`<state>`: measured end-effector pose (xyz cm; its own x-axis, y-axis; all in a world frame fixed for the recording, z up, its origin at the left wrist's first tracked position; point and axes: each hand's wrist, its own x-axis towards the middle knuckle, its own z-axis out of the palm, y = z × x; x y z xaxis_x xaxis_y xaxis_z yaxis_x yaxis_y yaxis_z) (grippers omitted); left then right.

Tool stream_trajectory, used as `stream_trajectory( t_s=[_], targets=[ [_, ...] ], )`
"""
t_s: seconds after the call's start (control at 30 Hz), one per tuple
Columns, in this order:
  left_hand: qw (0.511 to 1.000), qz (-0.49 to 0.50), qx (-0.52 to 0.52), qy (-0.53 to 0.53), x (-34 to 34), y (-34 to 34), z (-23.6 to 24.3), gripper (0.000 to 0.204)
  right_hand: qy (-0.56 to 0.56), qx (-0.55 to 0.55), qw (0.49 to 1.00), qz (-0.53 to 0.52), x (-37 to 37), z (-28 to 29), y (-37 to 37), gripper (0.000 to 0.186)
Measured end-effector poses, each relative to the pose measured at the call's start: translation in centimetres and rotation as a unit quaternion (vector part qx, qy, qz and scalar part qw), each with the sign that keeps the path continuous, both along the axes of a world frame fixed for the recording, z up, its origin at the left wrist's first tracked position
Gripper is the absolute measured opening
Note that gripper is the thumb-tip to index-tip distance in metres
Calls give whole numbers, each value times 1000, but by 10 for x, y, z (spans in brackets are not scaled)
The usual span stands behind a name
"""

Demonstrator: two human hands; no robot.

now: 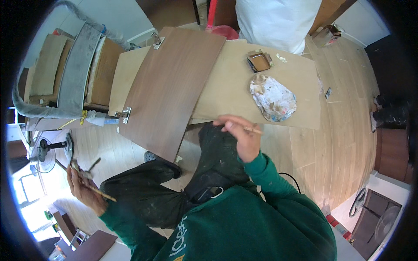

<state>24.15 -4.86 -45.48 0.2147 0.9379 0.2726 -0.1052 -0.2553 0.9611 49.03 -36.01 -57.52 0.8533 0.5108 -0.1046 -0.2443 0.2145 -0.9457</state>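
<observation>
My left hand (82,187), out at the left, is closed around a thin wooden stick (102,192) and a small greyish piece with a dark strip (94,164); its exact kind is unclear. My right hand (241,135) pinches another slim wooden stick (253,130) over my knee, by the near edge of a cardboard sheet (226,82). A brown wood-grain panel (174,82) lies tilted across that sheet, carrying a metal hinge (126,115) at its left edge and a second hinge (157,41) at its far corner. Neither hand touches the panel.
On the cardboard's right part rest a stained, crumpled white wrapping (273,98) and a small open box (260,61) with brown contents. A big white sack (278,21) stands behind. Boxes and boards (102,71) lean at the left. A fan (45,150) stands beyond my left hand.
</observation>
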Motion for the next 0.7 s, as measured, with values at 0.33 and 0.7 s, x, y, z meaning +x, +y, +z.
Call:
stream_trajectory(
  t_s=[0.33, 0.7],
  targets=[
    [947, -257, -190, 13, 18, -139, 5, 42, -273, 258, 927, -14, -80, 72, 77, 16],
    [984, -106, -111, 88, 46, -198, 9, 39, -375, 192, 896, -143, -113, 73, 58, 30]
  ],
)
